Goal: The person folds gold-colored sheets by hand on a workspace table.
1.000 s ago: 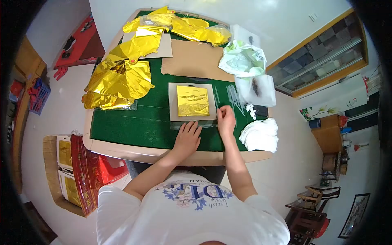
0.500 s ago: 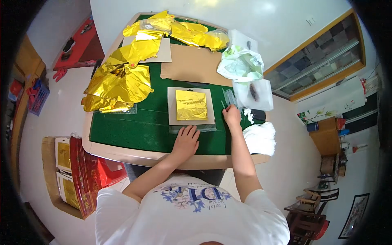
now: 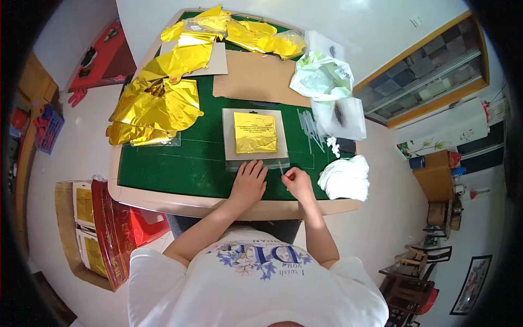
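In front of me a clear plastic bag (image 3: 231, 164) holds a greyish card (image 3: 229, 136) with a folded gold foil piece (image 3: 256, 133) printed with dark text. My left hand (image 3: 249, 181) lies with fingers outstretched on the bag's near edge. Close to the bag's lower right corner, my right hand (image 3: 297, 182) pinches a thin translucent straw (image 3: 281, 167) between thumb and fingers. More such straws (image 3: 309, 129) lie in a loose bunch on the green table surface (image 3: 174, 174), right of the bag.
Gold foil balloons (image 3: 158, 106) spread along the table's left and far sides. Brown cardboard (image 3: 256, 76) lies behind the bag. To the right are plastic bags (image 3: 322, 79), small white pieces (image 3: 333, 146), a dark object (image 3: 347, 146) and white cloth (image 3: 344, 179). A carton (image 3: 65, 234) stands lower left.
My right hand has moved from the bunch of straws toward me and left, to the bag's lower right corner, bringing one straw. My left hand stays on the bag's edge.
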`<action>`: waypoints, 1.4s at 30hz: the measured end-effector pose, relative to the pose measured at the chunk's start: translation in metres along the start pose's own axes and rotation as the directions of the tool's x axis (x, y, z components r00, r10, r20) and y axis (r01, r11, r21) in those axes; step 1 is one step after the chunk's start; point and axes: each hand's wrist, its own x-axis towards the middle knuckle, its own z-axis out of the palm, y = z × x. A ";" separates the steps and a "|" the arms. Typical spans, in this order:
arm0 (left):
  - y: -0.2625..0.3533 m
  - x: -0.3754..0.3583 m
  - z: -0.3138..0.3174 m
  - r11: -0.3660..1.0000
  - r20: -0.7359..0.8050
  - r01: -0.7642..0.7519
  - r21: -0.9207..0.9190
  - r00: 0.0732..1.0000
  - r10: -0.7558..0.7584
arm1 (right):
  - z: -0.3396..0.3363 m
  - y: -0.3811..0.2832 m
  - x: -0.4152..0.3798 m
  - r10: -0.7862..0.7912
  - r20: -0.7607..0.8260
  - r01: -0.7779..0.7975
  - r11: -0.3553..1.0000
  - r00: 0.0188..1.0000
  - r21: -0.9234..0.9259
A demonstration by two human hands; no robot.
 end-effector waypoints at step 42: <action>-0.001 0.020 0.013 0.998 -0.134 -0.016 -0.066 0.991 0.007 | -0.007 0.010 0.053 0.176 0.144 -0.217 0.906 0.974 0.364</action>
